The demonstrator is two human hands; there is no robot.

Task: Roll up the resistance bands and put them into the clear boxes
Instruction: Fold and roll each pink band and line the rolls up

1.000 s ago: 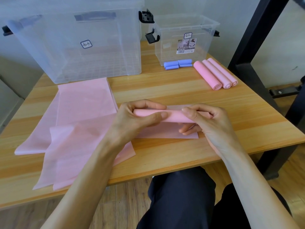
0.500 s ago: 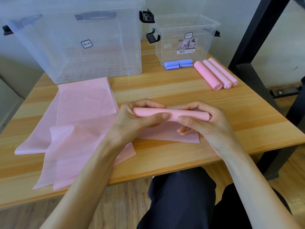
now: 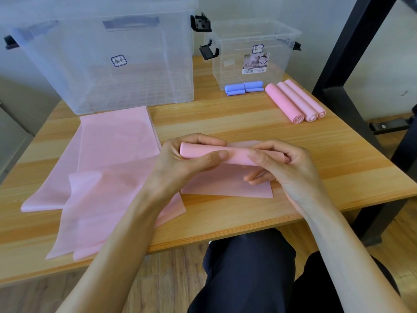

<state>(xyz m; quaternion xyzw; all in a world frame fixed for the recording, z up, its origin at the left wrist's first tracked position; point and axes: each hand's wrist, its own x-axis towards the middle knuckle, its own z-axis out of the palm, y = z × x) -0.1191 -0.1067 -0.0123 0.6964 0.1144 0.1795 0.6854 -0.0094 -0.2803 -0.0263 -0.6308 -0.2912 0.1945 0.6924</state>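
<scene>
pink band roll (image 3: 228,155) held just above the wooden table (image 3: 338,159), near its front edge, lying crosswise, w/ a flat unrolled tail (image 3: 225,184) running from under it toward the person and resting on the table. left hand (image 3: 180,163) grips the roll's left end, thumb in front, fingers curled over the back. right hand (image 3: 286,168) grips the right end, thumb on the front, index over the top, lower fingers tucked under onto the tail. left of the roll: loose pink bands (image 3: 108,168) spread flat and overlapping, one corner hanging off the table's front edge. behind those, large clear box (image 3: 108,71). behind the roll, well apart: small clear box (image 3: 252,55), lid off, w/ blue rolled bands (image 3: 243,88) touching its front wall. right of the blue ones, 3 finished pink rolls (image 3: 295,100) side by side, touching each other, angled. black frame post (image 3: 352,41) beyond the table's right rear corner
</scene>
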